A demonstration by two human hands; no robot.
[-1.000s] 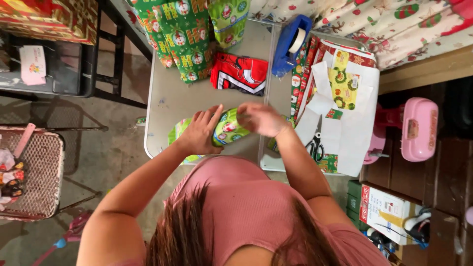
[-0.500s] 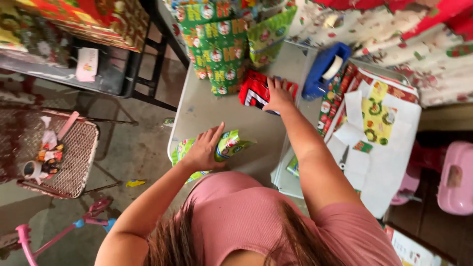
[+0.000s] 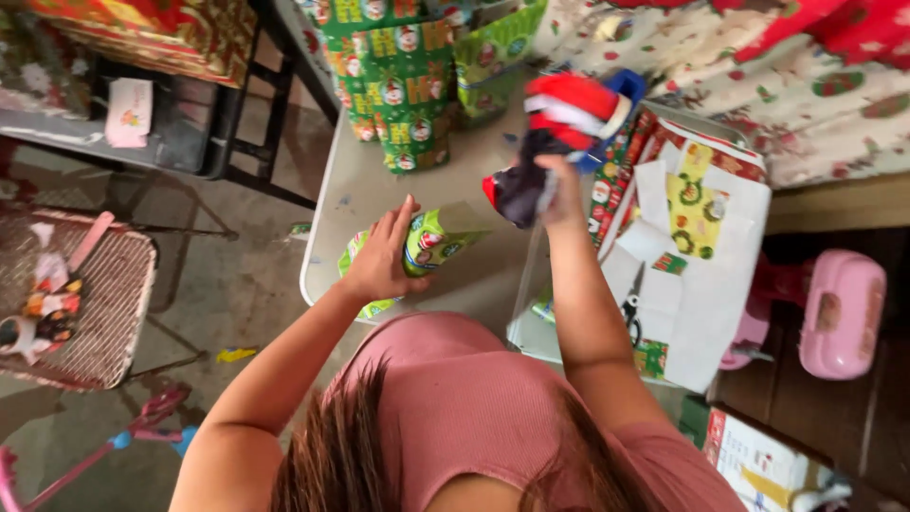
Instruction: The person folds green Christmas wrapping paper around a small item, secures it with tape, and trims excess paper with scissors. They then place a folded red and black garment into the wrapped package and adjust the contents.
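left hand point(image 3: 381, 261) flat, fingers spread on green wrapped parcel point(image 3: 417, 251) near table point(image 3: 346, 204) front edge. right hand point(image 3: 559, 180) grips red-and-dark garment point(image 3: 555, 128) lifted above table; bare tabletop between. scissors point(image 3: 633, 305) lie on paper at right.

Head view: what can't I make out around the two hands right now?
- Red, white and dark item lifted in the right hand: motion-blurred, so its kind is unclear.
- Green patterned gift bag: the left hand covers its near end.
- Scissors on the white paper: too small to tell open or closed.
- Blue object: mostly behind the lifted item.
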